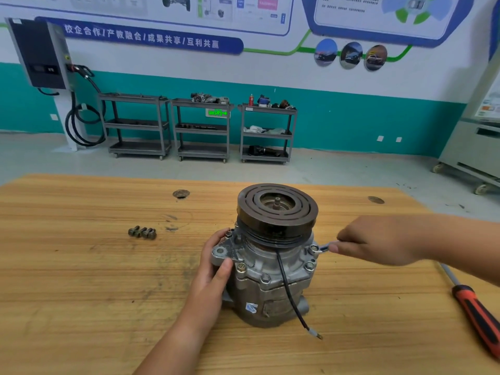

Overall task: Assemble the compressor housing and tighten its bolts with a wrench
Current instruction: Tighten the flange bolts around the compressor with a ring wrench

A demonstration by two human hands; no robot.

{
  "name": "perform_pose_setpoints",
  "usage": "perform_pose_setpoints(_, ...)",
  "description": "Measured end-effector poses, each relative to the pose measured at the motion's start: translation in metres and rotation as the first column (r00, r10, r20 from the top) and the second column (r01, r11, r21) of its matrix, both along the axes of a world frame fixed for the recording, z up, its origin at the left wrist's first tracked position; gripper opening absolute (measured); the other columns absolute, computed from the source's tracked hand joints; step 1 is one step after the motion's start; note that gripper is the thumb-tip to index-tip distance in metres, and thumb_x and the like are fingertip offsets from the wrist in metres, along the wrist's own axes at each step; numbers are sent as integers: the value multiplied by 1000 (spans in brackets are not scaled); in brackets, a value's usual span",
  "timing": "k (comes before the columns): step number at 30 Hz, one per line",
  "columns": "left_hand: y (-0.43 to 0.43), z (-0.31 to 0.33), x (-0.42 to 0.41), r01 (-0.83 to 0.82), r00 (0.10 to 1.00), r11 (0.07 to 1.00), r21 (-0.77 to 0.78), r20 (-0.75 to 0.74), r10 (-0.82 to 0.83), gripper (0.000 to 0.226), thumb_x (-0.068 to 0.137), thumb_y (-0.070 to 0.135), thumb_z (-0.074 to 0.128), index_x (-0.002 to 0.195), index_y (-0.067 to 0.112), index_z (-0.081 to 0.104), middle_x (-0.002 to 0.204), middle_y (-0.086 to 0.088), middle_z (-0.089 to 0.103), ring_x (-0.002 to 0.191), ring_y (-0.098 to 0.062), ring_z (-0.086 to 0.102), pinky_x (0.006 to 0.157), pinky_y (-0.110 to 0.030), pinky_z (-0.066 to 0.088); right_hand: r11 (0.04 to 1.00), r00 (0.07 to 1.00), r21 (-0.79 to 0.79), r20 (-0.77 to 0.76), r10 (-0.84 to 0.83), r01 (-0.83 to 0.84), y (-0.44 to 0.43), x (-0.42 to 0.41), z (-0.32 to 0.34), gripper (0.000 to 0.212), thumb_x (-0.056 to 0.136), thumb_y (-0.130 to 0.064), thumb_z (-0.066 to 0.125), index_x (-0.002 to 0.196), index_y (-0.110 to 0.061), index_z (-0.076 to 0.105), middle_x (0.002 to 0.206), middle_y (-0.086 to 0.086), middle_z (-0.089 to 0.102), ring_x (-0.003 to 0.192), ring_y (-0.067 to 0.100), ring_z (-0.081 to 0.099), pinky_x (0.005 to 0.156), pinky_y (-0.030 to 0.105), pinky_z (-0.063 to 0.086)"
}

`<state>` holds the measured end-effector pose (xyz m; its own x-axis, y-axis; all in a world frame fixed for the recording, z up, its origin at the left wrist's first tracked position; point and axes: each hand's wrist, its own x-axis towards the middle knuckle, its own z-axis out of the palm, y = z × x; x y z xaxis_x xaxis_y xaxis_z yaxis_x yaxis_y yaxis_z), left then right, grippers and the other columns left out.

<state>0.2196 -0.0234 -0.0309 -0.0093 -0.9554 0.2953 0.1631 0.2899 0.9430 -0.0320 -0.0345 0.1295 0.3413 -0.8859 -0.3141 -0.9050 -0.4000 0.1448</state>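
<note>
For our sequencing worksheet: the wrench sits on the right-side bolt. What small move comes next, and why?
Probably swing the wrench a short arc to turn that bolt: its end looks seated on the head, the right hand grips its handle, and the left hand braces the compressor housing.

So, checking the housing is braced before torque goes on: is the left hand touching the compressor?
Touching. The head view shows the left hand gripping the compressor at its mounting ear, thumb pressed on it.

Wooden table [81, 280], carts [201, 129] behind
A red-and-black screwdriver [476, 316] lies near the table's right edge. Three grey carts stand side by side along the teal wall, with a wall charger [40, 54] and its looped cable to their left.
</note>
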Motion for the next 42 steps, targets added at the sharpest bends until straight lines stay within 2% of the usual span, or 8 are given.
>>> perform_pose_setpoints(4,0,1,0,0,1000,1000,6,-6,0,47,80,47,51,127,48,43,114,31,61,104,8,59,75,-9,49,959,914,99,292,-282,264,31,12,-23,44,100,-43,27,72,-14,42,62,1,41,50,12,36,46,21,32)
perform_pose_setpoints(8,3,5,-1,4,1000,1000,24,-24,-3,46,82,51,57,126,48,44,116,27,62,106,5,60,75,-9,49,732,384,597,624,-681,329,52,22,-26,14,98,-20,43,89,-11,50,59,1,41,41,10,33,37,20,26)
perform_pose_setpoints(11,5,5,0,17,999,999,36,-33,-15,54,73,51,52,127,50,45,119,20,62,102,4,61,71,-10,50,734,246,602,695,-676,315,59,13,-31,14,96,-12,43,102,-9,56,66,3,44,49,10,40,40,20,29)
perform_pose_setpoints(15,6,6,1,25,999,999,36,-27,-24,57,72,51,52,128,48,44,127,14,57,106,2,61,74,-13,51,925,617,223,693,-373,309,55,-9,-32,19,99,-22,44,109,-28,59,69,-5,49,57,5,45,51,21,39)
perform_pose_setpoints(19,5,7,1,35,999,998,53,-31,-33,58,70,55,53,126,52,44,120,17,61,102,3,62,70,-12,51,975,962,-223,265,61,0,38,-30,-31,40,94,-49,20,130,-48,38,100,-19,52,90,0,49,80,22,37)
perform_pose_setpoints(22,5,6,1,27,1000,999,45,-16,-26,58,69,57,51,126,53,43,111,30,63,100,9,61,69,-9,50,920,980,-354,38,195,-169,20,-36,-26,65,82,-57,-5,132,-48,35,101,-24,43,93,-4,41,85,21,25)
perform_pose_setpoints(30,2,3,1,27,1000,1000,11,9,-27,51,80,44,47,130,45,40,109,37,60,100,13,59,73,-5,47,879,929,-392,132,345,-271,-12,-38,-21,55,89,-57,8,109,-32,53,95,-21,45,87,-4,35,80,19,22)
perform_pose_setpoints(42,3,4,1,3,1000,1000,16,7,-4,50,81,53,51,130,48,41,113,37,59,103,12,58,74,-5,46,975,957,-17,186,223,-223,-26,-25,1,20,94,-49,39,102,-41,55,90,-24,50,90,-9,45,81,21,40)
